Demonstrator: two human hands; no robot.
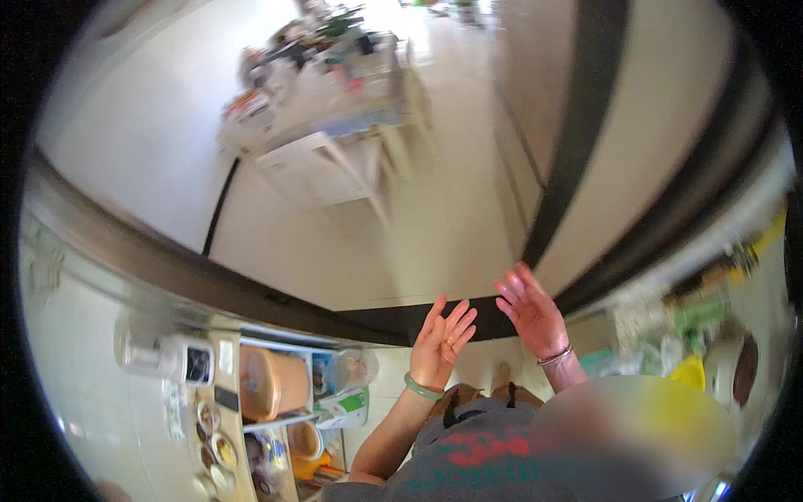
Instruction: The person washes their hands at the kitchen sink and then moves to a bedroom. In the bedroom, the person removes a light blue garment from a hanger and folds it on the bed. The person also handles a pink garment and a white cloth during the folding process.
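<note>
My left hand (446, 341) is raised in front of my body, palm turned up, its fingers apart and nothing in it. A green bangle (424, 386) circles that wrist, and a ring shows on one finger. To its right my right hand (534, 313) is lifted too, fingers spread and bare, with a thin bracelet (554, 356) at the wrist. The two hands are apart from each other and touch nothing. Beneath them runs a dark door threshold (385, 325) across the pale floor.
On the left stands a shelf unit (230, 345) with a peach-coloured bin (272, 383), jars and small bowls. Beyond the doorway are a white chair (322, 163) and a cluttered table (360, 92), both blurred. Bags and a yellow item (689, 371) crowd the right side, beside dark-edged sliding panels (577, 134).
</note>
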